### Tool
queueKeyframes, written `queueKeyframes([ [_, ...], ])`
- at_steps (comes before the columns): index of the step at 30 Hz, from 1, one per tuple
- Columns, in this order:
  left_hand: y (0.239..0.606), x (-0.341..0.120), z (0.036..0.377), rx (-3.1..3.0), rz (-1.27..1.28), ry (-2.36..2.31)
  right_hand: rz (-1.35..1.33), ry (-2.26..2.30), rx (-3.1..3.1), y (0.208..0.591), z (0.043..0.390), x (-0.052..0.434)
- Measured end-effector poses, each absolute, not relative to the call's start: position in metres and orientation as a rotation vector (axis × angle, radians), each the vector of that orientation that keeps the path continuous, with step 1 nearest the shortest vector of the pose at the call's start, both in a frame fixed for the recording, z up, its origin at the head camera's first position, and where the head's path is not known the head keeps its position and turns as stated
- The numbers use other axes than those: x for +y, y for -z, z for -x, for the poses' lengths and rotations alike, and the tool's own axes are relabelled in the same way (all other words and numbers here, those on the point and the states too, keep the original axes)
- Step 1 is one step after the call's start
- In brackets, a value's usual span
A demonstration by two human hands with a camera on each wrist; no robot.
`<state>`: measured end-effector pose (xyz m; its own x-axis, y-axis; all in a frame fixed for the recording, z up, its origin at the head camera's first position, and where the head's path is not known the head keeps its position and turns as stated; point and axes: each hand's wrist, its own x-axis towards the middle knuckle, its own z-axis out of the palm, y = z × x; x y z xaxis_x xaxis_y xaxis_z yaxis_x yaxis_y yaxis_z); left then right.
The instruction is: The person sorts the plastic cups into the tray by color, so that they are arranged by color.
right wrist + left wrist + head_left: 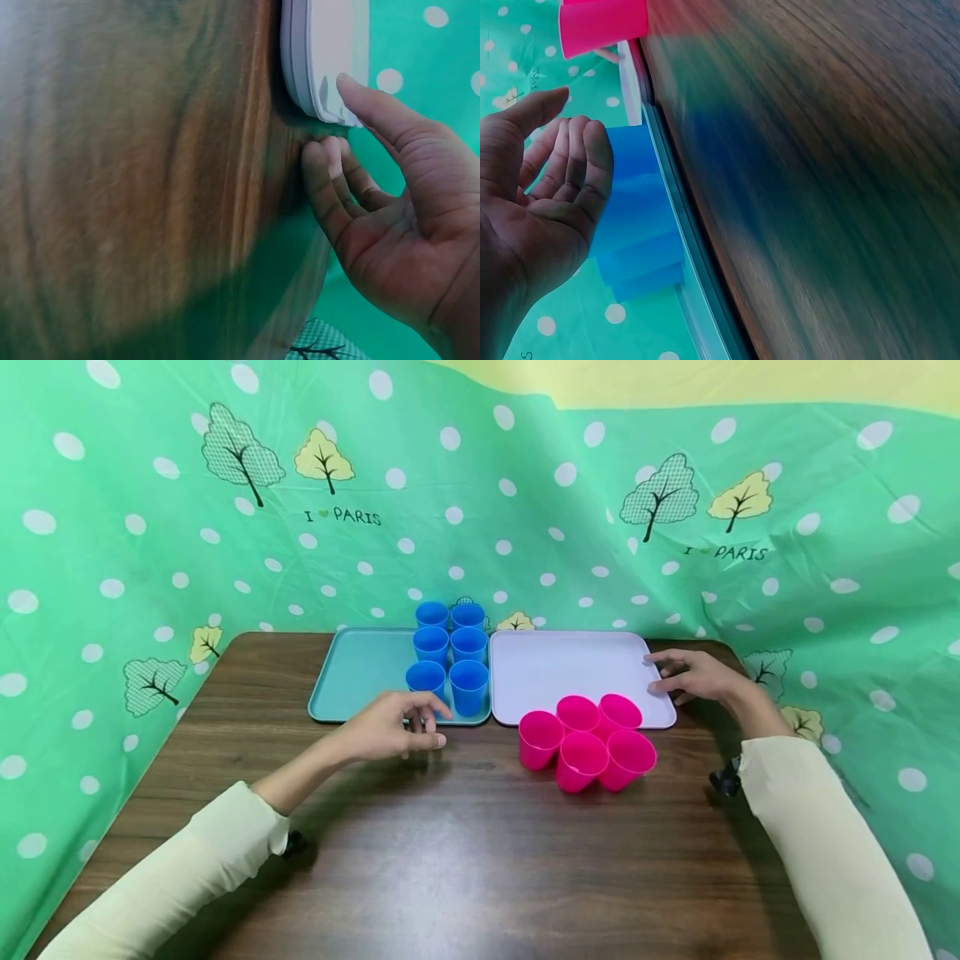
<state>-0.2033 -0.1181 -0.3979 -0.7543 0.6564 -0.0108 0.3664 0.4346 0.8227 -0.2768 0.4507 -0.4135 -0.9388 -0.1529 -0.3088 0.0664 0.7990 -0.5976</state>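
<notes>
White tray (pixel 570 664) touched by right hand (pixel 693 677); left hand (pixel 393 731) hovering

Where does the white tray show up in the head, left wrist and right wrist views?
Head: white tray lies centre-right, its right edge touched by the right hand.
Left wrist: only a thin pale edge at upper left, under a pink cup.
Right wrist: its corner at top, fingertip on it.
Shared landmark: the brown table.

Even, bright, soft light fills the head view, sharp throughout, with faint shadows under the sleeves. Both wrist views are smeared: the bench (pixel 817 187) grain streaks, and the blue cups (pixel 637 217) blur.
</notes>
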Motion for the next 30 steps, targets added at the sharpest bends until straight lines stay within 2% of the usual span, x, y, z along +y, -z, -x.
queueKeyframes([
  [15, 0.391, -0.08, 0.196, 2.459, -0.979, -1.161, -0.018, 0.92, 2.624, 0.422, 0.295, 0.452],
  [30, 0.393, -0.043, 0.192, 2.422, -1.013, -1.278, -0.065, 0.93, 2.609, 0.417, 0.292, 0.451],
])
